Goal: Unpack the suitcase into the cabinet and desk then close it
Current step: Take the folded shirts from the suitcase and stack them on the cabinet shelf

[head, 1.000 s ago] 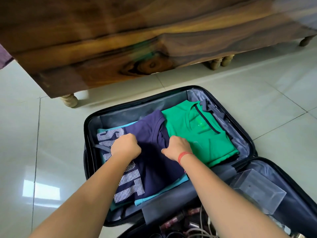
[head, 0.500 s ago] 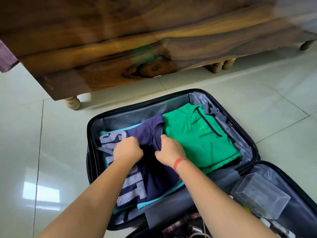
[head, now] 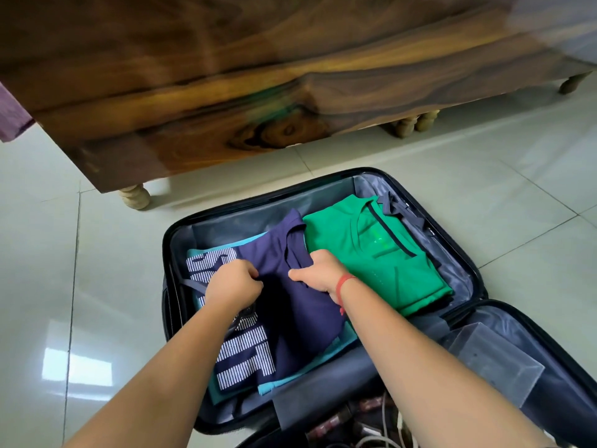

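Note:
A black suitcase [head: 168, 253] lies open on the tiled floor. In its far half a folded navy shirt [head: 300, 318] with white striped letters rests on a teal garment [head: 268, 388]. A folded green shirt [head: 365, 253] lies to its right. My left hand [head: 234, 282] and my right hand [head: 318, 273] are both clenched on the navy shirt's cloth near its middle, bunching it between them. A red string circles my right wrist.
A dark wooden cabinet [head: 226, 92] on turned feet stands just beyond the suitcase. In the suitcase's near half sit a clear plastic box [head: 494, 360] and a tangle of cables [head: 371, 428]. Glossy tiles spread left and right.
My hands have drawn closer together on the navy shirt, gathering its cloth into a bunch. The view has shifted slightly, so the suitcase sits lower in the frame.

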